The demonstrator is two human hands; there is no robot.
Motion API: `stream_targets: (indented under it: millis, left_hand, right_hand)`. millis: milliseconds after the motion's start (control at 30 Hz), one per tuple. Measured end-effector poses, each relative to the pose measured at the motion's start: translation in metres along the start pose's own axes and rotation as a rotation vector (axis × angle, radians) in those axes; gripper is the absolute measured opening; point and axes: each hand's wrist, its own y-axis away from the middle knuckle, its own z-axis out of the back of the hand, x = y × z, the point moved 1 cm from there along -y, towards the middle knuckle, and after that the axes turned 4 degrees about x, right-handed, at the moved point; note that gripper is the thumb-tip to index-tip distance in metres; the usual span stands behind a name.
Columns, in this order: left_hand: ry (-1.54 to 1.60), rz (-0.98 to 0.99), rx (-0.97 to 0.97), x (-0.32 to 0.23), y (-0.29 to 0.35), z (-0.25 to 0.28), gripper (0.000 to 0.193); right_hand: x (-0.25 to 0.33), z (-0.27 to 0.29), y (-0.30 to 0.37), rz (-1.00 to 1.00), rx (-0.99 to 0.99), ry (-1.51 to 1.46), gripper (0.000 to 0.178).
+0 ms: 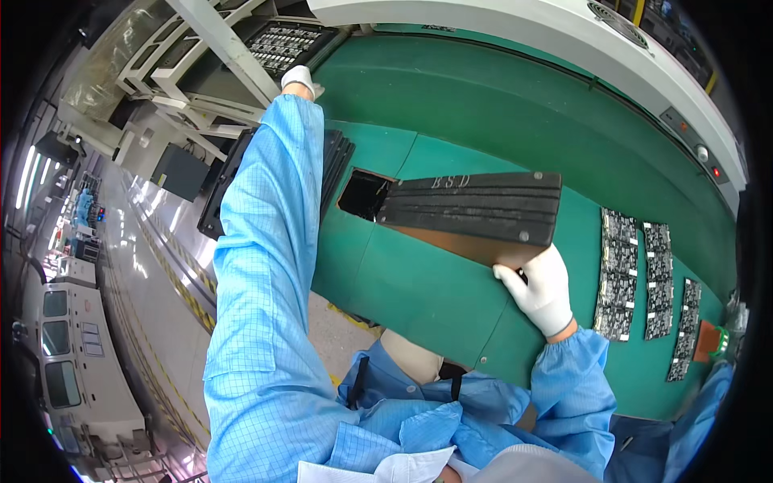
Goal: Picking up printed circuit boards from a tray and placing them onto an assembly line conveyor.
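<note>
My right hand (543,294), in a white glove, grips the near right end of a long black ridged block (475,205) with a brown side. Its thumb shows at the brown side; the other fingers are mostly hidden. The block's far left end lies beside a dark square opening (364,194) in the green tabletop (427,298). My left arm stretches far forward, and my gloved left hand (299,80) is beside a pale metal post (229,52) and a black tray of circuit boards (286,44). Its fingers are mostly hidden.
Several circuit board panels (618,274) lie in rows on the right. A white machine housing (515,32) overhangs the far side. Dark stacked trays (334,161) stand behind my left forearm. At the right edge, another person's blue sleeve (700,410) shows near a brown block (708,341).
</note>
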Motion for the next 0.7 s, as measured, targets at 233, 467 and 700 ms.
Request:
stream_targets:
  millis: [233,467,700]
  left_hand:
    - [0.279,-0.038,-0.216,-0.018,-0.047,0.014,0.062]
    - [0.437,-0.016,-0.313,-0.032,-0.080,0.037,0.062]
    - [0.590,0.032,-0.424,-0.034,-0.077,0.030,0.068]
  right_hand:
    - [-0.007,0.001,-0.006,-0.012,0.021,-0.036,0.026]
    - [-0.010,0.001,-0.006,-0.121,0.047,-0.110,0.033]
    - [-0.023,-0.010,0.014,-0.193,0.081,-0.099,0.035]
